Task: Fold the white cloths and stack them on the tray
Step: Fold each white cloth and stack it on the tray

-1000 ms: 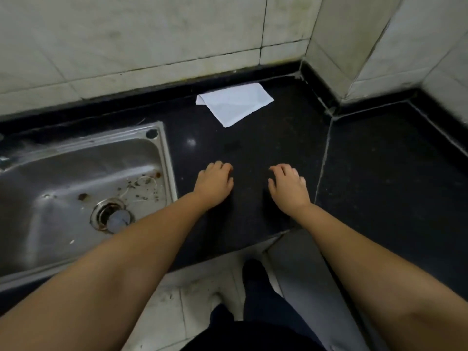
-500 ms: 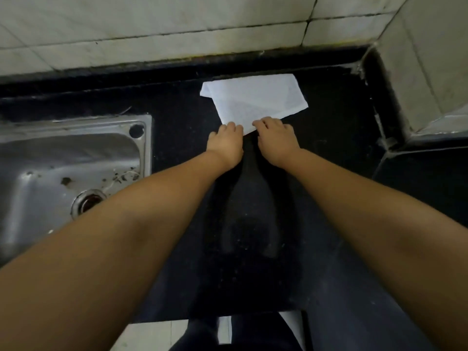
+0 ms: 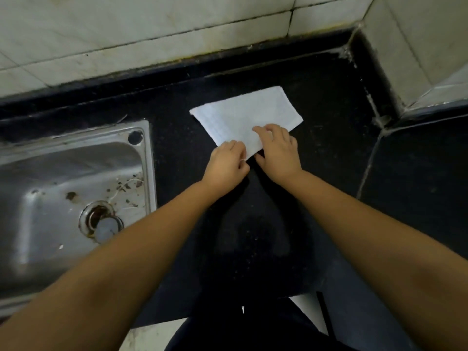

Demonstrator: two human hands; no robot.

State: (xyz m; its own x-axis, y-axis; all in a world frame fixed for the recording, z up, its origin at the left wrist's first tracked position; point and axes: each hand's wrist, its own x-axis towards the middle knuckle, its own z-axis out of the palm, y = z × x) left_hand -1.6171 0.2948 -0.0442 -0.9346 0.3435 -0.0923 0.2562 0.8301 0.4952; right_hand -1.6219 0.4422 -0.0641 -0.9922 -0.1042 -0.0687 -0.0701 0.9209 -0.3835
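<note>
Head view. 1 white cloth [image 3: 247, 116] lies flat on the dark desk [image 3: 329, 153], skewed to the desk edge, between the steel sink [image 3: 76, 188] and the tiled corner, close to the back wall. Both hands work its near corner. The left hand [image 3: 228, 164] has its fingers curled at the near-left edge and appears to pinch it; the right hand [image 3: 278, 150] rests on top of the cloth with fingers bent and the thumb at the near edge, though whether the thumb is tucked under cannot be told. No tray is in view.

Handling, as judged: the cloth looks thin, light and limp, with no stiffness to hold a shape, so it will sag when lifted and slide easily on the polished desk. Hold is best taken at 2 adjacent corners, pinched between thumb and fingers and kept taut, so that the edges can be matched for a clean fold. It is not fragile; a firm grip does no harm.
</note>
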